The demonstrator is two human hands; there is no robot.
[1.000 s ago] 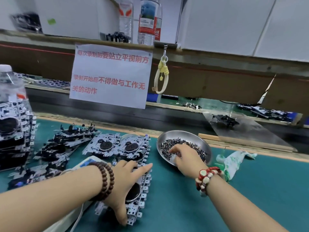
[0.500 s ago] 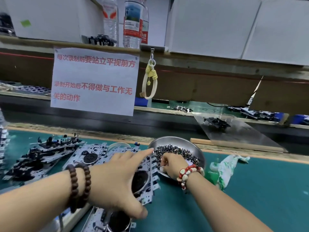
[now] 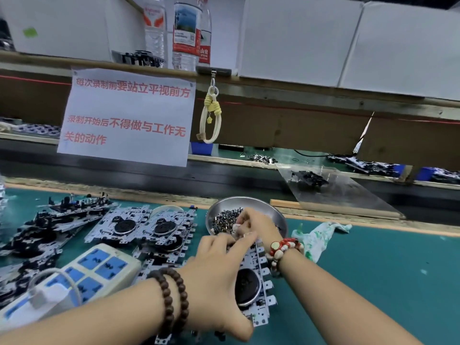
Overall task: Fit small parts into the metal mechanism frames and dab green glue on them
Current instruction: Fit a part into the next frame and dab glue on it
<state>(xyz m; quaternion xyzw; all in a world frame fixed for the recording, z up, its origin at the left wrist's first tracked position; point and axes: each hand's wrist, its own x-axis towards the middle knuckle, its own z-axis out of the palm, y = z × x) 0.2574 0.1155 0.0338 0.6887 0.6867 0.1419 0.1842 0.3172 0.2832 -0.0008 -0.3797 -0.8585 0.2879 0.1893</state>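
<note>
Green bench mat (image 3: 373, 282), conveyor behind it. Paper notice (image 3: 127, 115) hangs from the shelf, red print: 每次录制前要站立平视前方 / 录制开始后不得做与工作无关的动作. Bottles (image 3: 186, 33) on the shelf above; one label shows "SPRING", the rest is too small to read.

Metal mechanism frames (image 3: 139, 225) lie in overlapping rows on the mat, left of centre. One frame (image 3: 256, 290) is lifted at the near edge — left hand (image 3: 214, 277) grips it, fingers curled over its top. Judged light, stiff stamped sheet with sharp tabs and a black wheel; best held by the side edges, clear of the tabs.

Steel dish (image 3: 276, 215) just beyond holds the small parts (image 3: 224, 219) — tiny, loose, likely to slip. Right hand (image 3: 251, 226) sits over the dish, fingertips pinched together; whether a part is between them cannot be told.
</note>
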